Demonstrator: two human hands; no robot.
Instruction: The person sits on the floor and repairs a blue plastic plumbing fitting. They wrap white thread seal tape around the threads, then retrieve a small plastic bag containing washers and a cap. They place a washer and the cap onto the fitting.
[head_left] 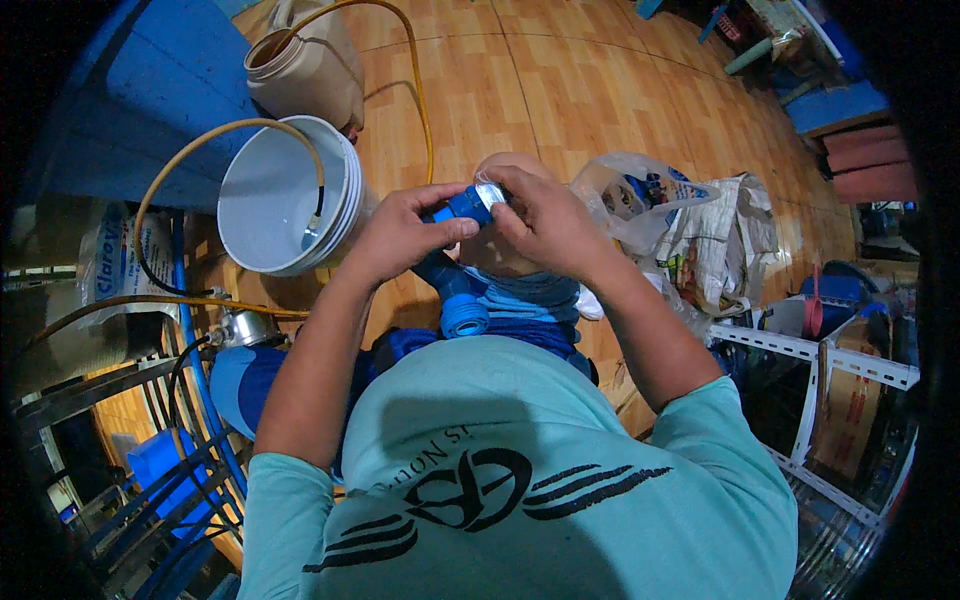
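In front of my knees, both hands hold a blue plastic pipe fitting (466, 207). My left hand (408, 235) is closed round its body, thumb on top. Shiny white tape (490, 194), thin like thread seal tape, is wrapped on the fitting's end. My right hand (548, 218) pinches that taped end between thumb and fingers, and a fine loose strand shows beside the fingertips. Below the hands, a round ribbed blue pipe end (464, 316) rests by my lap; whether it joins the held fitting is hard to tell.
White stacked buckets (285, 215) stand at the left with a yellow-brown hose (165, 185) hanging in. Behind them is a beige jerrycan (310, 75). Plastic bags (640, 195) and a white woven sack (725, 235) lie right. A white metal rack (800, 350) flanks my right elbow.
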